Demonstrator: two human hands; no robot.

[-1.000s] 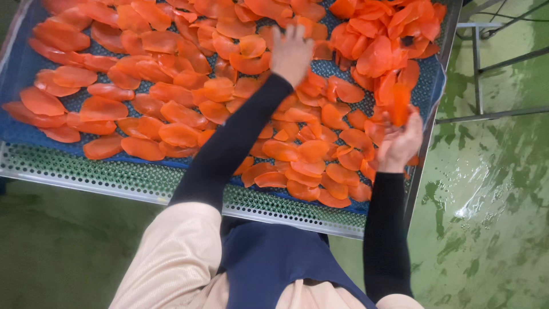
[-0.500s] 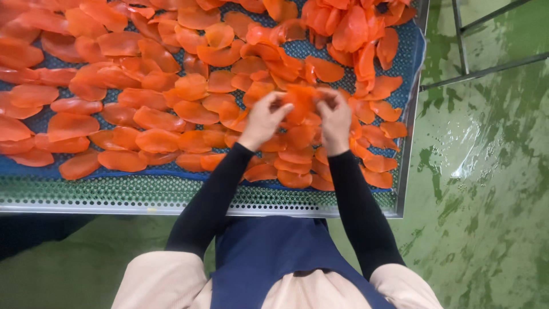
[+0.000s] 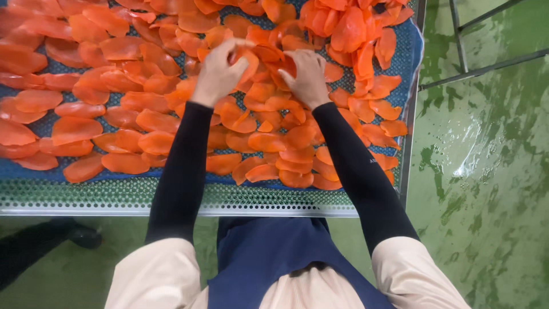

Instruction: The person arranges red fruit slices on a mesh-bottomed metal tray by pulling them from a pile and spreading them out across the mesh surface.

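Observation:
Many flat orange fruit slices (image 3: pixel 143 123) lie spread over a blue mesh sheet (image 3: pixel 413 63) on a perforated metal tray (image 3: pixel 114 194). My left hand (image 3: pixel 220 71) and my right hand (image 3: pixel 307 75) are close together over the middle of the tray. Both pinch the same orange slice (image 3: pixel 260 57) between their fingers, just above the layer. Black sleeves cover both my forearms. A heaped clump of slices (image 3: pixel 349 28) sits at the far right corner, beyond my right hand.
The tray's metal rim (image 3: pixel 407 149) runs along the right side and the front. Wet green floor (image 3: pixel 486 171) lies to the right. Thin metal frame bars (image 3: pixel 480 68) stand at the upper right. A dark shape (image 3: pixel 34 252) shows under the tray at lower left.
My two hands, apart a second ago, came together near the tray's front and have since moved farther up the tray, holding a slice between them.

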